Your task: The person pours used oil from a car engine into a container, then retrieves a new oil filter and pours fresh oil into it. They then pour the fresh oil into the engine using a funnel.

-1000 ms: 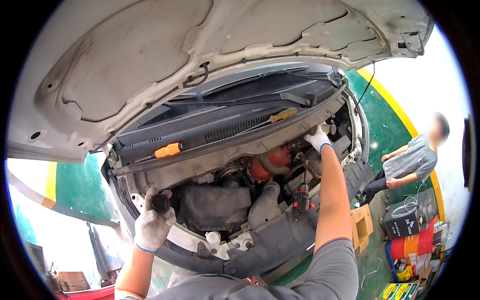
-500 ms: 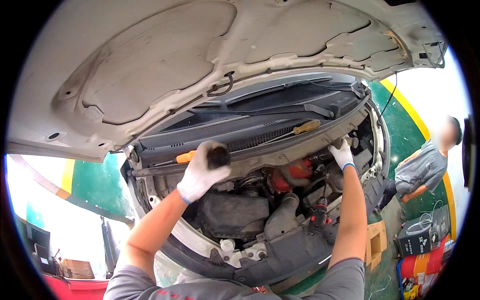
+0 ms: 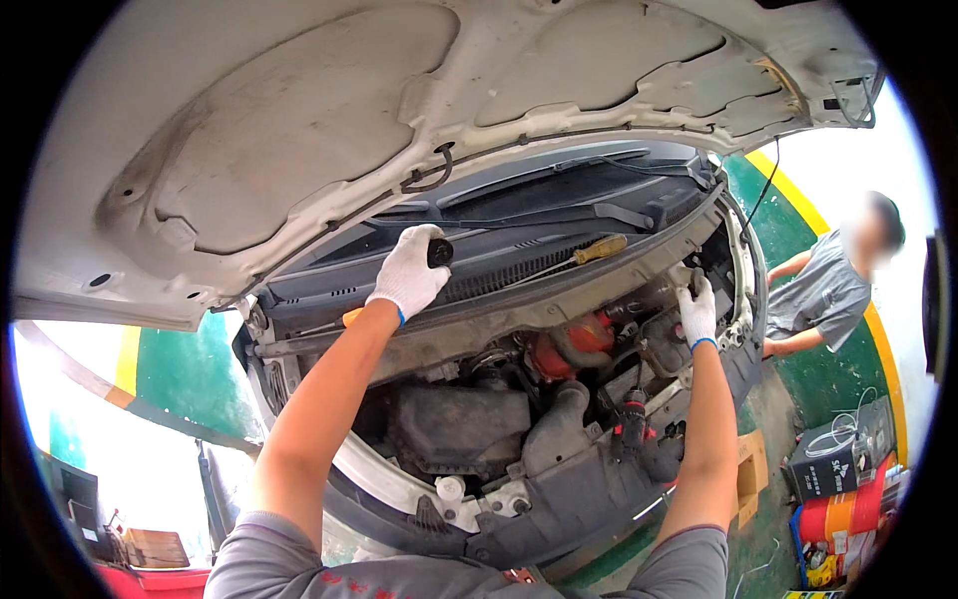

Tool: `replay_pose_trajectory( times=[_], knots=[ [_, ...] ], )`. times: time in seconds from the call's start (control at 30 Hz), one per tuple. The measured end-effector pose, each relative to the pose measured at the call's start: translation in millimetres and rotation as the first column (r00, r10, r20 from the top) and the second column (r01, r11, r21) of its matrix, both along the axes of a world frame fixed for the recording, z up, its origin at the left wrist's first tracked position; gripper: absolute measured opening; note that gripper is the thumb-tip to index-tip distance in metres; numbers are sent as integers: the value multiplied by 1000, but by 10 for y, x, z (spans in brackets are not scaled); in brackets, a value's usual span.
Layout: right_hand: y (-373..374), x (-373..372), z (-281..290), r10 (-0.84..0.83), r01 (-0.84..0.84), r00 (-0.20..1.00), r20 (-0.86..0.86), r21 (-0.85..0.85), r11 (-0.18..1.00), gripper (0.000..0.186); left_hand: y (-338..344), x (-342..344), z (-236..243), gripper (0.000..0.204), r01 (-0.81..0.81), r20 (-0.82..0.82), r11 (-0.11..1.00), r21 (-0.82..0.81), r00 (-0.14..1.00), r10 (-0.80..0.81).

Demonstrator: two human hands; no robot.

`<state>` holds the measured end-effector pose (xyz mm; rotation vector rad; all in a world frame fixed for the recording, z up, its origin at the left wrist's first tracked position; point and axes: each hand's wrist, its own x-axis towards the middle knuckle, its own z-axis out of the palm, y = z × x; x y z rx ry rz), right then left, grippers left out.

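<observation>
The left hand [image 3: 411,270], gripping a dark round part [image 3: 440,254], has risen to just above centre; the right hand [image 3: 697,307] stays centre-right, grip unclear from here.

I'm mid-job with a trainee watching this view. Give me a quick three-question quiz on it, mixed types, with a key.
1. Multiple choice: What is the person's left hand holding?
a) a wrench
b) a dark round part
c) a rag

2. True or false: The yellow-handled screwdriver lies higher in the picture than the drill.

3. Fill in the blank: The glove on the right hand has a ____ edge at the wrist.

Key:
1. b
2. True
3. blue
</observation>
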<state>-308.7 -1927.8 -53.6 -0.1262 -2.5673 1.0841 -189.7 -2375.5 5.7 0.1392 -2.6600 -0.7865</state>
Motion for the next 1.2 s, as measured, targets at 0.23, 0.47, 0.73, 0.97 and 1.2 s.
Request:
replay_pose_trajectory(
  times=[0.23, 0.47, 0.73, 0.97, 1.2],
  knots=[
    [654, 422, -269, -29, 1, 970, -242, -116, 993, 52, -50, -48, -39, 52, -62, 36, 982, -176, 997, 69],
    [1038, 2306, -399, -275, 119, 929, -248, -504, 856, 44, 157, 545, 186, 49, 21, -229, 981, -195, 971, -66],
    [1166, 6150, -2401, -746, 804, 528, 406, 46, 593, 50, 484, 2370, -263, 15, 369, -229, 874, 316, 924, -307],
    [-995, 10653, -4101, -394, 938, -14, 919, 149, 313, 38, 160, 3325, -673, 16, 532, -123, 743, 407, 838, -532],
    [-2292, 11852, -4072, -177, 993, 100, 979, -109, -39, 34, 80, 4219, -1434, 21, 625, 141, 641, 446, 658, -740]
  ],
)
